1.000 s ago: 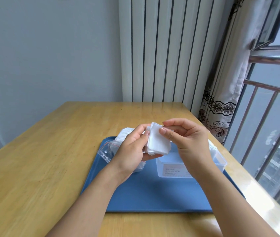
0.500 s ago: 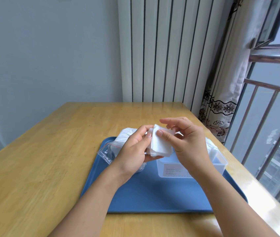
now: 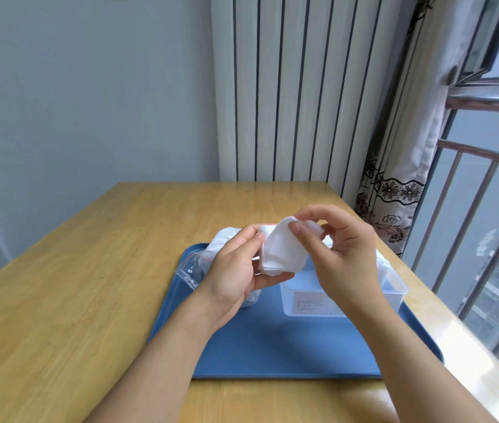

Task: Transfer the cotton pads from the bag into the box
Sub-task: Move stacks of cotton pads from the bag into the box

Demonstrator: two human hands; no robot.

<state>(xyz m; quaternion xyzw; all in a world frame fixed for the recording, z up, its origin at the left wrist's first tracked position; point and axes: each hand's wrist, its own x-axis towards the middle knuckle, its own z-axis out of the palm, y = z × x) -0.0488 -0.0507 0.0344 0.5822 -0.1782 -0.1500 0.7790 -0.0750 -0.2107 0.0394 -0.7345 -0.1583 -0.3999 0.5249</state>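
Note:
A stack of white square cotton pads (image 3: pixel 281 254) is held above the tray between both hands. My left hand (image 3: pixel 236 270) grips the stack's left edge and underside. My right hand (image 3: pixel 339 257) pinches the top right corner with thumb and forefinger, bending the pads over. Behind my left hand lies the clear zip bag (image 3: pixel 199 264), with more white pads showing inside, partly hidden. The translucent plastic box (image 3: pixel 394 293) stands on the blue tray under my right hand, its inside mostly hidden.
The blue tray (image 3: pixel 272 346) lies on a wooden table (image 3: pixel 74 285). A white ribbed radiator panel (image 3: pixel 287 87) stands behind the table; a patterned curtain (image 3: pixel 394 178) and window railing are on the right, close to the table's right edge.
My right hand has shifted up to the stack's top right corner and curled the pads over. The stack has moved slightly right, toward the box.

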